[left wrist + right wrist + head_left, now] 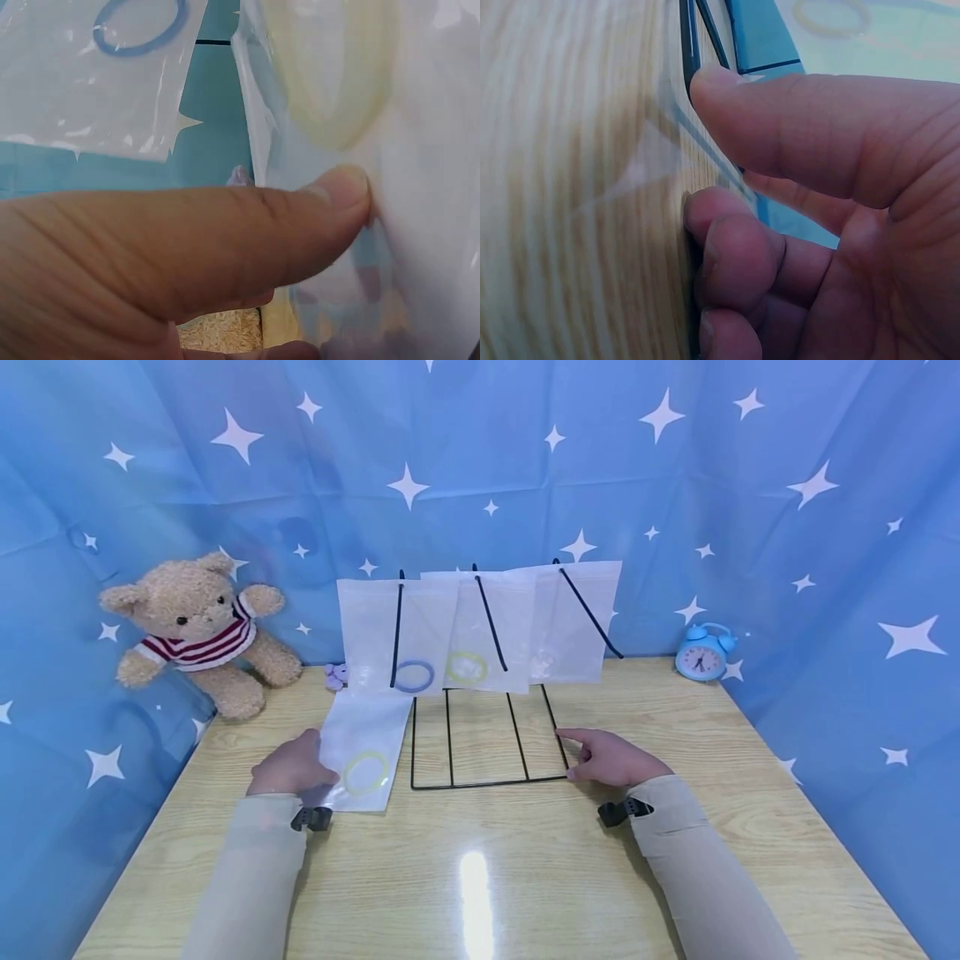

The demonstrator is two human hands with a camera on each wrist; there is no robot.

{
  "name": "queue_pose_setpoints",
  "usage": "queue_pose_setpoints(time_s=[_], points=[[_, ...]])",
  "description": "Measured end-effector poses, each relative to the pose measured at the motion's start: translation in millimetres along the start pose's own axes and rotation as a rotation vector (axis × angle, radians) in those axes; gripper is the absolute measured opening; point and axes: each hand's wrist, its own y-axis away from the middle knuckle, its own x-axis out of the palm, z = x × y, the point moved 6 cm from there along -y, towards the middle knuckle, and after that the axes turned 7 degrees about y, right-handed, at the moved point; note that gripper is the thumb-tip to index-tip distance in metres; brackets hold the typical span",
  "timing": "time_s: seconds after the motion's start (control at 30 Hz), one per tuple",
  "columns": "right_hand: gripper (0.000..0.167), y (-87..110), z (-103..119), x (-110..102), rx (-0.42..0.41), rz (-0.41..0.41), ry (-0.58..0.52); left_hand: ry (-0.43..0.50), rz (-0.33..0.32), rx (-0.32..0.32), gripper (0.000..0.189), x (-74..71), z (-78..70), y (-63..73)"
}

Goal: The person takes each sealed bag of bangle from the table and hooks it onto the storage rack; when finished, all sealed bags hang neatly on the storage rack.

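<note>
My left hand [295,766] pinches the left edge of a translucent plastic bag [380,718] that holds a pale yellow ring [365,773]. In the left wrist view the thumb [330,195] presses on the bag just beside the ring. My right hand [611,757] grips the front right corner of a black wire rack [487,784], its index finger along the side bar. Three bags hang on the rack's slanted prongs: the left bag [363,618] with a blue ring [415,676], the middle bag [465,610] with a yellow ring [467,667], and the right bag [592,610] with something pale low inside.
A teddy bear [198,652] in a striped top leans at the back left. A small purple toy [335,676] sits behind the held bag. At the back right stands a blue alarm clock [702,653]. A star-patterned blue curtain [480,460] borders the wooden table [540,877].
</note>
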Motion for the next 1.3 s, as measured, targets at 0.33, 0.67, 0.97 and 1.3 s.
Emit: queue_pose_setpoints(time_s=[0.33,0.67,0.97,1.3], points=[[0.080,0.1,-0.2,0.0,-0.009,0.003,-0.017,-0.017,-0.024,0.015,0.092,4.7,-7.0,-0.8],[0.080,1.6,2.0,-1.5,-0.011,0.000,-0.011,-0.009,0.002,0.000,0.090,5.2,-7.2,-2.2],[0.080,1.9,2.6,-1.9,-0.011,0.001,0.000,0.008,0.014,0.024,0.086,5.1,-8.2,0.7],[0.079,2.0,2.5,-0.8,-0.010,0.005,0.016,0.059,0.028,0.001,0.088,8.2,-7.9,-1.3]])
